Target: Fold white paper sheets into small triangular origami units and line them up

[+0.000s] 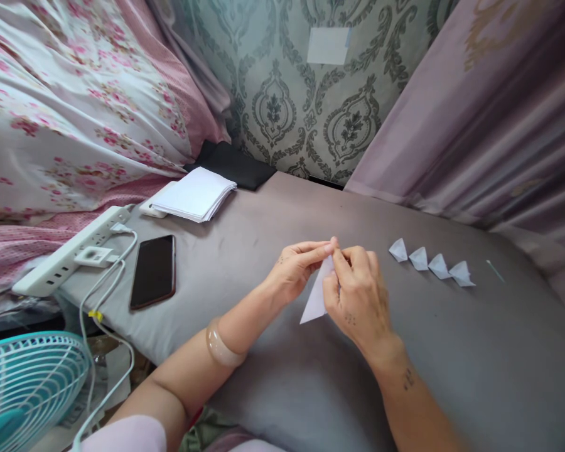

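Both hands meet over the middle of the grey-covered surface [273,333], closed on one folded piece of white paper [316,301]. My left hand [294,269] pinches its upper end between thumb and fingers. Beside it, my right hand [360,292] grips the same paper along its right side, fingers curled and covering part of it. A pointed, triangular end of the paper hangs down between the hands. To the right, several small folded white paper shapes [437,266] stand in a row on the surface.
A stack of white paper sheets [195,193] lies at the back left, near a black cloth [238,164]. Closer in are a phone [153,271] and a power strip [75,251] with white cables. A turquoise fan [28,383] stands at the lower left. Curtains [452,125] hang on the right.
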Demonstrator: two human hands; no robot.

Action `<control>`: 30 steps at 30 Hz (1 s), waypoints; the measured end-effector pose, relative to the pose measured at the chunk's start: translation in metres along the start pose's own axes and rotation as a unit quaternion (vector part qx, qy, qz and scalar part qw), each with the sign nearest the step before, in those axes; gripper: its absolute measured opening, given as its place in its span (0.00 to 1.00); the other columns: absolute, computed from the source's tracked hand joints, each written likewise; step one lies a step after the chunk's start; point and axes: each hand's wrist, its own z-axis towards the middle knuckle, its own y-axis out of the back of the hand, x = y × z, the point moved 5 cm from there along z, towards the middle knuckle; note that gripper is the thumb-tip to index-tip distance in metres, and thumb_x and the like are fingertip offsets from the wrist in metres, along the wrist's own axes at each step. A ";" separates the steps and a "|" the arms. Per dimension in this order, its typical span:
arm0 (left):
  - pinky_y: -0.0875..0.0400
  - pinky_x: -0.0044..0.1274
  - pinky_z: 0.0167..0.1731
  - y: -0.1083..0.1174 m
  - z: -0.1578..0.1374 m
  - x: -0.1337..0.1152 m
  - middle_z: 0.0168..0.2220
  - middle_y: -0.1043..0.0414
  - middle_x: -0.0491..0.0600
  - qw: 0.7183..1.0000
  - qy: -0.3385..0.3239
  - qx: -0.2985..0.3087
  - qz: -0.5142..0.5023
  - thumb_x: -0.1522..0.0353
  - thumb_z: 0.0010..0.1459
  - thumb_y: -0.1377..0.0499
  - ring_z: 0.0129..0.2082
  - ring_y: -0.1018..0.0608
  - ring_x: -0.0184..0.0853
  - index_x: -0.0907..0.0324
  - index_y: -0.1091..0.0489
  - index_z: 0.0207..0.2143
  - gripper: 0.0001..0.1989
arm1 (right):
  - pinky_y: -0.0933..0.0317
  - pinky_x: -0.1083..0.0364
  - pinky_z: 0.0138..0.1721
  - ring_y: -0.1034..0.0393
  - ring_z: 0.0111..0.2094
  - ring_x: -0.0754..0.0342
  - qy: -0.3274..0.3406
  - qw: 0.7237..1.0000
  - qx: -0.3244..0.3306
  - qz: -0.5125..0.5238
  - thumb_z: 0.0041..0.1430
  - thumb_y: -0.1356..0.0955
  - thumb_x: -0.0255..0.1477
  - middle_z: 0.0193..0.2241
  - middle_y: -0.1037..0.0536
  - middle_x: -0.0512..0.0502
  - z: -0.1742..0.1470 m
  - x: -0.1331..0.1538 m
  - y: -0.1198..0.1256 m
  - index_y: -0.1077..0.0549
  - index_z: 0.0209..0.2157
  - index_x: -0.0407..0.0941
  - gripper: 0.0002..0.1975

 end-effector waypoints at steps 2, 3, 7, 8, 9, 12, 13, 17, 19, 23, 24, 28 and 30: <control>0.33 0.23 0.39 0.000 0.002 0.003 0.30 0.22 0.50 0.999 0.031 0.011 -0.015 0.70 0.41 0.28 0.32 0.25 0.29 0.64 0.21 0.30 0.11 | 0.37 0.45 0.40 0.40 0.38 0.45 -0.012 0.999 0.018 0.041 0.58 0.41 0.23 0.37 0.30 0.38 0.000 -0.003 0.000 0.32 0.58 0.38 0.26; 0.33 0.23 0.39 0.000 0.002 0.004 0.30 0.23 0.50 0.999 0.043 0.013 -0.015 0.69 0.41 0.28 0.32 0.24 0.29 0.65 0.21 0.30 0.12 | 0.37 0.45 0.42 0.39 0.39 0.45 -0.023 0.996 0.025 0.076 0.59 0.41 0.23 0.37 0.30 0.38 0.000 -0.005 0.000 0.32 0.58 0.40 0.26; 0.31 0.24 0.38 0.003 0.002 0.007 0.29 0.23 0.50 0.999 0.039 -0.007 0.011 0.69 0.41 0.27 0.30 0.24 0.29 0.64 0.21 0.30 0.12 | 0.37 0.46 0.47 0.33 0.42 0.48 -0.144 0.937 0.045 0.314 0.64 0.41 0.31 0.39 0.26 0.41 0.000 -0.027 -0.005 0.27 0.53 0.45 0.21; 0.31 0.25 0.37 0.004 0.002 0.007 0.29 0.22 0.50 0.999 0.031 -0.011 0.018 0.68 0.41 0.27 0.30 0.24 0.30 0.64 0.21 0.30 0.13 | 0.36 0.47 0.47 0.31 0.41 0.49 -0.196 0.903 0.044 0.380 0.64 0.41 0.34 0.38 0.25 0.42 0.000 -0.034 -0.008 0.24 0.50 0.45 0.19; 0.31 0.25 0.37 0.004 0.001 0.007 0.29 0.22 0.50 0.999 0.024 -0.012 0.025 0.68 0.41 0.27 0.30 0.24 0.30 0.64 0.21 0.31 0.13 | 0.35 0.48 0.46 0.29 0.40 0.50 -0.248 0.864 0.041 0.437 0.64 0.39 0.37 0.37 0.23 0.43 -0.001 -0.040 -0.012 0.23 0.46 0.45 0.19; 0.30 0.25 0.36 0.003 0.000 0.008 0.29 0.23 0.50 0.999 0.009 -0.021 0.035 0.67 0.41 0.27 0.29 0.24 0.30 0.63 0.21 0.31 0.14 | 0.33 0.50 0.41 0.26 0.35 0.50 -0.352 0.767 0.038 0.535 0.57 0.32 0.42 0.32 0.20 0.43 -0.005 -0.049 -0.022 0.20 0.38 0.43 0.18; 0.31 0.25 0.35 0.002 0.000 0.008 0.28 0.23 0.50 0.999 0.006 -0.028 0.034 0.67 0.40 0.27 0.28 0.24 0.30 0.63 0.22 0.30 0.14 | 0.33 0.51 0.40 0.26 0.35 0.51 -0.366 0.751 0.042 0.549 0.54 0.30 0.43 0.31 0.20 0.44 -0.005 -0.048 -0.025 0.20 0.36 0.43 0.18; 0.32 0.22 0.31 0.001 -0.002 0.008 0.25 0.25 0.47 0.998 0.003 -0.057 0.029 0.67 0.37 0.26 0.26 0.26 0.28 0.62 0.23 0.27 0.13 | 0.33 0.53 0.35 0.26 0.31 0.52 -0.381 0.740 0.043 0.553 0.48 0.27 0.42 0.29 0.19 0.45 -0.007 -0.046 -0.032 0.19 0.35 0.44 0.17; 0.33 0.22 0.30 0.000 -0.003 0.007 0.25 0.25 0.46 0.998 -0.002 -0.056 0.042 0.67 0.38 0.26 0.26 0.26 0.27 0.62 0.23 0.27 0.13 | 0.34 0.54 0.33 0.27 0.30 0.53 -0.378 0.755 0.040 0.534 0.49 0.28 0.42 0.30 0.19 0.45 -0.007 -0.046 -0.034 0.20 0.34 0.44 0.17; 0.35 0.21 0.31 0.001 -0.002 0.005 0.25 0.26 0.46 0.994 -0.026 -0.035 0.097 0.65 0.40 0.27 0.26 0.28 0.26 0.62 0.24 0.26 0.13 | 0.36 0.55 0.32 0.28 0.29 0.54 -0.350 0.790 0.045 0.501 0.51 0.29 0.42 0.29 0.19 0.45 -0.007 -0.049 -0.036 0.21 0.33 0.42 0.16; 0.36 0.21 0.31 0.002 -0.002 0.005 0.25 0.27 0.45 0.993 -0.030 -0.031 0.111 0.64 0.41 0.28 0.26 0.28 0.25 0.62 0.24 0.26 0.13 | 0.36 0.55 0.31 0.28 0.29 0.53 -0.341 0.796 0.050 0.498 0.52 0.29 0.42 0.29 0.20 0.45 -0.007 -0.049 -0.037 0.21 0.33 0.42 0.16; 0.37 0.22 0.30 0.006 0.002 0.004 0.23 0.29 0.45 0.987 -0.057 -0.027 0.150 0.64 0.41 0.29 0.24 0.31 0.25 0.63 0.26 0.24 0.13 | 0.35 0.54 0.32 0.27 0.30 0.52 -0.312 0.807 0.073 0.496 0.54 0.30 0.41 0.29 0.20 0.44 -0.007 -0.047 -0.041 0.21 0.35 0.43 0.16; 0.38 0.22 0.29 0.009 0.005 0.004 0.22 0.30 0.45 0.983 -0.077 -0.032 0.164 0.63 0.40 0.29 0.23 0.32 0.26 0.63 0.27 0.23 0.13 | 0.35 0.53 0.33 0.27 0.31 0.51 -0.314 0.802 0.086 0.502 0.54 0.30 0.41 0.29 0.19 0.44 -0.008 -0.047 -0.043 0.21 0.35 0.43 0.16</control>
